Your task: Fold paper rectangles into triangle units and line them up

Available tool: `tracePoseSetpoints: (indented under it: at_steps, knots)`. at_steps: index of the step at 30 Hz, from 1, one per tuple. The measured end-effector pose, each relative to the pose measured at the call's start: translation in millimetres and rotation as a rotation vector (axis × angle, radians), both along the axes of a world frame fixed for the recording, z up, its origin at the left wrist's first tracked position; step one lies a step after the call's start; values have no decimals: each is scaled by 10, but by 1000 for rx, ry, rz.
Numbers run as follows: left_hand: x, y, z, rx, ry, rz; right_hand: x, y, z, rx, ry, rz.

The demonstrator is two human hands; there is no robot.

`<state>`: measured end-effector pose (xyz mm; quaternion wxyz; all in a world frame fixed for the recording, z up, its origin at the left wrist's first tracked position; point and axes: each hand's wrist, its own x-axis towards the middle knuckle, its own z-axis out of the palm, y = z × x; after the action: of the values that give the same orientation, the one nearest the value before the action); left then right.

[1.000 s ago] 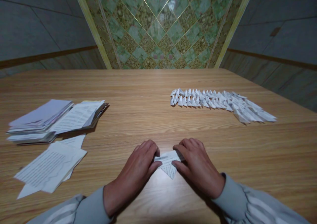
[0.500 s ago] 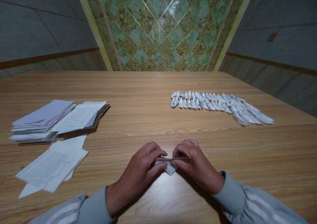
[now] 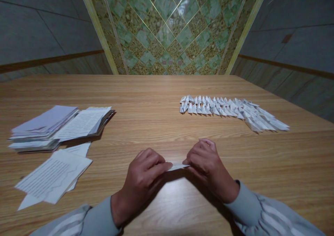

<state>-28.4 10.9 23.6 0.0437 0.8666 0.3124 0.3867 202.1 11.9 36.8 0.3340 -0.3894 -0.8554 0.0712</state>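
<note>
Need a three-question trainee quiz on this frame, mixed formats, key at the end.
1. True or false: the left hand and right hand both pinch the small folded paper.
2. Where is the row of folded pieces? A) beyond the right hand B) under the left hand C) on the floor
3. Fill in: the loose printed sheets lie to the person's ____.
Key: 1 true; 2 A; 3 left.

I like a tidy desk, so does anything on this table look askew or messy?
Only the paper on the left: the stack is fanned out unevenly, and loose sheets lie crooked in front of it. The row of folded pieces looks orderly.
</note>
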Motion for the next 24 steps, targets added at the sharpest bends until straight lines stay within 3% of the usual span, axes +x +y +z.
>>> tracePoseSetpoints:
  at_steps: [4,9,17,24]
  knots:
    - [-13,32,-28,129,142,64,31,41,-46,187,-120,-49]
    - [39,23,-84,27,346,86,4,69,-110,220,-307,-24]
    - [87,-72,-135,-139,526,44,34,69,-164,101,-391,55]
    - [67,-62,-142,-250,410,55,103,83,-133,-107,-293,65]
